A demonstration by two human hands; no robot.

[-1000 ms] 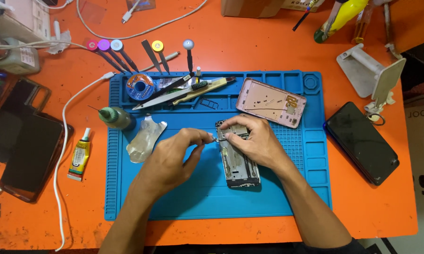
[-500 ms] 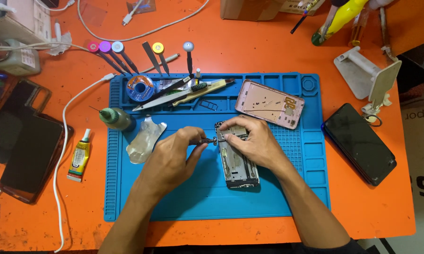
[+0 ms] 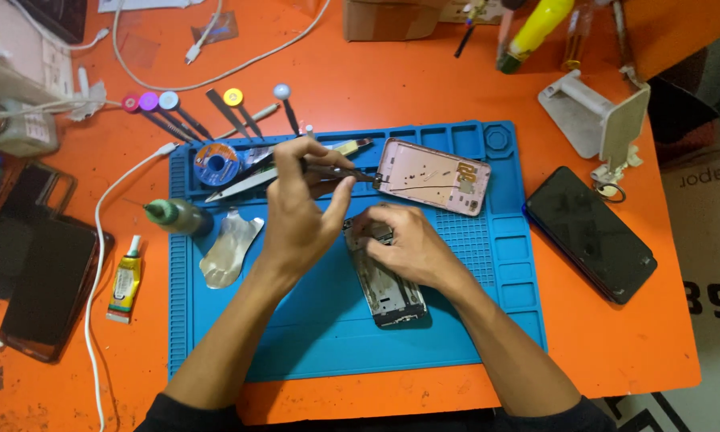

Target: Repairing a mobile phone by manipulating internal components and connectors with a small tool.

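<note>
Overhead, the left hand (image 3: 300,212) pinches tweezers (image 3: 340,170) at a pink phone back cover (image 3: 432,176). Meanwhile the right hand (image 3: 404,244) grips a stripped phone frame (image 3: 388,284), steadying it on a blue mat (image 3: 296,336).

The tweezers (image 3: 340,170) are thin and dark. The left hand (image 3: 300,210) holds them up over the blue mat, lying almost flat. Their pointy tip reaches right to the left edge of the pink phone back cover (image 3: 432,176), and a tiny bit seems to sit at the tip.

The pink phone back cover lies flat near the top of the mat, inside facing up, turned a little slanted. A thin dark wire runs across it, and a small gold patch sits near its right end.

The phone frame (image 3: 385,276) is grey metal and open, with its insides showing. It lies flat in the middle of the mat, pointing down and a bit right. The right hand (image 3: 404,244) presses on its top end.
</note>
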